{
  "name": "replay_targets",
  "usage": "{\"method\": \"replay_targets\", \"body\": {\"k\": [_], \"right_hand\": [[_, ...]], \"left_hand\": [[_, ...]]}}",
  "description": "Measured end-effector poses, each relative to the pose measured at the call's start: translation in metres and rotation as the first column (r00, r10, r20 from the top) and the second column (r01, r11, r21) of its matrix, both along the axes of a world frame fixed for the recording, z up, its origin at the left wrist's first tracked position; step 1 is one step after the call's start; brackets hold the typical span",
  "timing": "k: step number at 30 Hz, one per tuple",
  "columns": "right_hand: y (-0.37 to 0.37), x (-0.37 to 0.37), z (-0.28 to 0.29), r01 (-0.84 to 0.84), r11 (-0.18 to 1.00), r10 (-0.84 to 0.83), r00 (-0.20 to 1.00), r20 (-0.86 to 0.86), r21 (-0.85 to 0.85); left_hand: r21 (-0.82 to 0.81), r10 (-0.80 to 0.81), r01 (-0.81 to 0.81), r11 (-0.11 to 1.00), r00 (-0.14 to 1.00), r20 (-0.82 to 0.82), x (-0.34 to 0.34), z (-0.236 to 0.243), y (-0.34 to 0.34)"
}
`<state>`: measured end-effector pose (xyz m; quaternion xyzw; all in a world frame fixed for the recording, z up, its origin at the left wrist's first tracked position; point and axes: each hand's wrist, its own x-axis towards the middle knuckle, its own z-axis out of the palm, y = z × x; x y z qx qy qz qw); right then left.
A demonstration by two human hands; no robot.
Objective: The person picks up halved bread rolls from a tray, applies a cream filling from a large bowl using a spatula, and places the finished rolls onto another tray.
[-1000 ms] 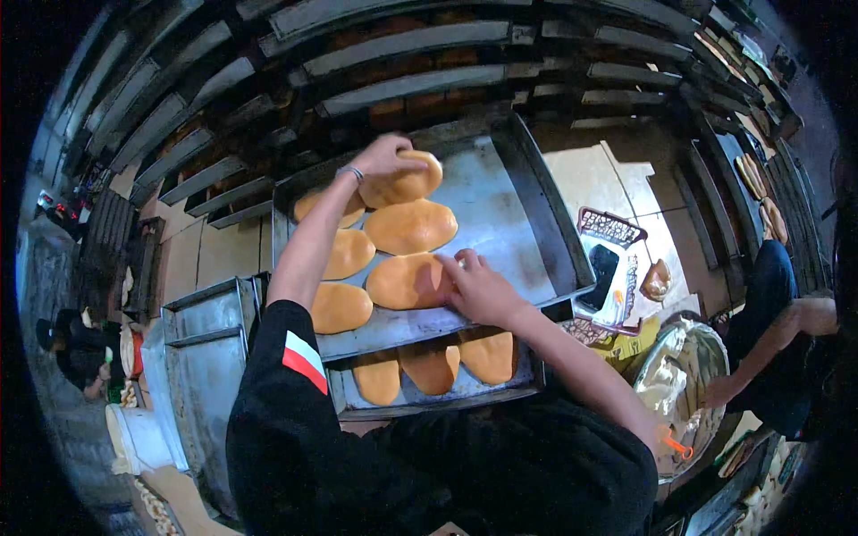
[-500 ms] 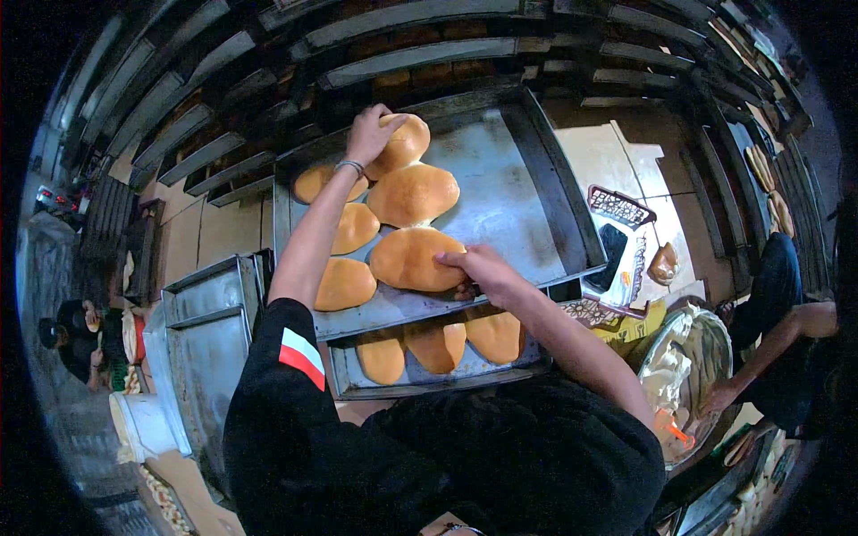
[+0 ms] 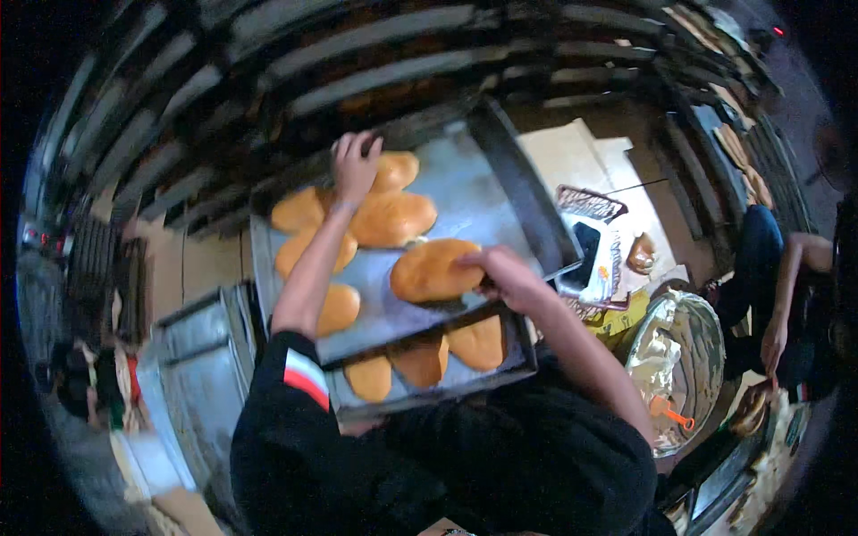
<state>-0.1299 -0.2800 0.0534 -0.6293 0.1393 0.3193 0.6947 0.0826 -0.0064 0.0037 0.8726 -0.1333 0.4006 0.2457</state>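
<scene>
Several golden-brown oval bread rolls lie in the upper metal tray (image 3: 483, 179) in front of me. My right hand (image 3: 511, 279) grips the right end of the nearest roll (image 3: 433, 271), thumb on top, and this roll is apart from the others. At the far left of the tray my left hand (image 3: 357, 165) is beside the farthest roll (image 3: 396, 171), its fingers bent and a little apart, holding nothing. A middle roll (image 3: 396, 219) touches the left-hand ones. My left forearm partly covers the left row of rolls.
A lower tray (image 3: 527, 362) with more rolls juts out towards me. Empty trays (image 3: 197, 357) stand at left. On the right are a plastic basket (image 3: 594, 204), a phone (image 3: 585, 246) and a tub of cream (image 3: 715, 357) with an orange-handled tool (image 3: 670, 411). A co-worker's arm (image 3: 786, 295) hangs beyond.
My right hand has pulled the nearest roll away from the middle one. My left hand has come off the top of the farthest roll. The view has shifted and blurred.
</scene>
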Motion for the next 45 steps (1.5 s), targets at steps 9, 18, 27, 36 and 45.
{"method": "replay_targets", "body": {"k": [9,18,27,36,45], "right_hand": [[-0.110,-0.054,0.152,-0.085,0.814,0.538,0.484,0.690,-0.575],[-0.208,-0.098,0.185,0.487,0.690,0.517,0.185,0.836,-0.535],[-0.217,-0.209,0.165,0.612,0.491,0.418,0.458,0.784,-0.620],[-0.249,-0.234,0.118,0.707,0.695,0.004,0.177,0.984,-0.130],[-0.224,-0.212,0.103,0.837,0.517,-0.550,0.166,0.819,0.177]], "left_hand": [[-0.903,-0.853,-0.134,0.408,0.296,-0.430,-0.144,0.050,-0.052],[-0.988,-0.925,-0.049,0.146,-0.362,-0.119,-0.220,0.173,-0.228],[-0.999,-0.974,0.033,0.044,-0.219,-0.050,-0.268,0.186,-0.317],[-0.998,-0.947,-0.007,0.063,-0.315,-0.058,-0.301,0.169,-0.345],[-0.989,-0.943,-0.078,-0.126,-0.300,0.144,-0.315,0.157,-0.344]]}}
